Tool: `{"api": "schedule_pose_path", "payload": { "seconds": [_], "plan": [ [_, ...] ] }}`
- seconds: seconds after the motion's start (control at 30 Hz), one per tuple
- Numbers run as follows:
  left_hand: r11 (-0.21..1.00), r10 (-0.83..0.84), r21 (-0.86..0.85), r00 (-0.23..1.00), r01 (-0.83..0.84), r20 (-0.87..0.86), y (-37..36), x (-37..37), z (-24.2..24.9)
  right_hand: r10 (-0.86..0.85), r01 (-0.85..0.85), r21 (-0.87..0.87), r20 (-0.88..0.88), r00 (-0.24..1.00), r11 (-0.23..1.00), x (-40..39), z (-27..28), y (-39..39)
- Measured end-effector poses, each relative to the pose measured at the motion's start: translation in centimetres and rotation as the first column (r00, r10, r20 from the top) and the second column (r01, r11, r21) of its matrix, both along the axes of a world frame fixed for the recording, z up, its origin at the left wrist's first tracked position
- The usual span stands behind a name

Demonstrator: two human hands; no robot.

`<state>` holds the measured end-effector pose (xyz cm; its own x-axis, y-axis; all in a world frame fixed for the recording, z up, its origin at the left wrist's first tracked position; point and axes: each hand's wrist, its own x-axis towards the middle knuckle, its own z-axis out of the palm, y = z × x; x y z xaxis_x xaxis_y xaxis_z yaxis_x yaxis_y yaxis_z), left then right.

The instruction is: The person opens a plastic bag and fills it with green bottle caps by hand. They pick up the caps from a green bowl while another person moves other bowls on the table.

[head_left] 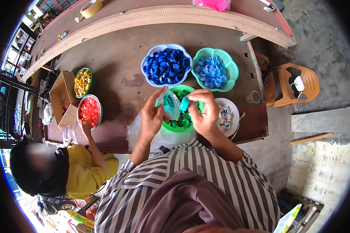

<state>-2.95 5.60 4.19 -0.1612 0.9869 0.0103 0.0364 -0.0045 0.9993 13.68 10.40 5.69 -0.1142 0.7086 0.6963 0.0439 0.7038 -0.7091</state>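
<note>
My left hand (151,117) grips a clear plastic bag (171,110) with several teal bottle caps inside. Between the fingers and thumb of my right hand (204,112) is a teal bottle cap (184,103), close to the bag's right side. Both hands are over a bright green basket (177,130) that holds green caps (181,122). Just beyond stand a white-lavender basket (144,77) of dark blue caps (166,66) and a mint basket (232,75) of light blue caps (210,72). White caps (224,116) lie in a white bowl (233,130) by my right hand.
On the left, a co-worker (85,167) reaches into a metal bowl (100,116) of red caps. Behind it are a green basket (90,87) of yellow caps and a cardboard box (62,95). A raised wooden shelf (163,17) spans the table's far side. An orange chair (295,83) stands right.
</note>
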Motion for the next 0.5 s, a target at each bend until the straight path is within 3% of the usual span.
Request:
{"api": "schedule_pose_path", "payload": {
  "seconds": [0.03,0.1,0.23,0.27,0.37,0.47,0.5],
  "plan": [
    [1.000,-0.005,-0.013,1.000,0.005,0.003,0.0,0.1,0.1,0.006,-0.012,0.094,0.065,0.998,0.995,-0.5,0.2,0.4],
    [1.000,-0.004,-0.013,1.000,0.004,-0.006,-0.1,-0.1,-0.2,-0.088,-0.013,0.183,0.534,0.841,0.983,-0.8,0.7,1.4],
    [0.999,0.045,-0.006,0.999,-0.045,-0.005,-0.3,-0.6,-0.3,-0.083,0.068,0.068,0.249,0.965,0.995,-0.7,0.1,2.2],
    [0.999,0.049,-0.016,0.999,-0.049,-0.006,-0.5,-0.8,-0.3,-0.022,0.038,-0.110,0.138,0.990,0.993,-0.5,0.0,2.4],
    [0.998,0.067,0.018,0.998,-0.067,0.005,-0.2,-1.1,-0.2,-0.044,0.101,-0.229,0.240,0.970,0.968,0.4,-3.3,3.7],
    [0.998,0.056,-0.012,0.998,-0.056,-0.002,0.2,-1.3,-0.1,0.051,0.080,-0.246,0.486,0.873,0.966,1.0,-9.8,3.8],
    [0.998,0.055,-0.008,0.998,-0.055,0.003,0.3,-1.3,0.0,0.115,0.091,-0.326,0.561,0.820,0.941,1.0,-11.9,3.3]
  ]
}}
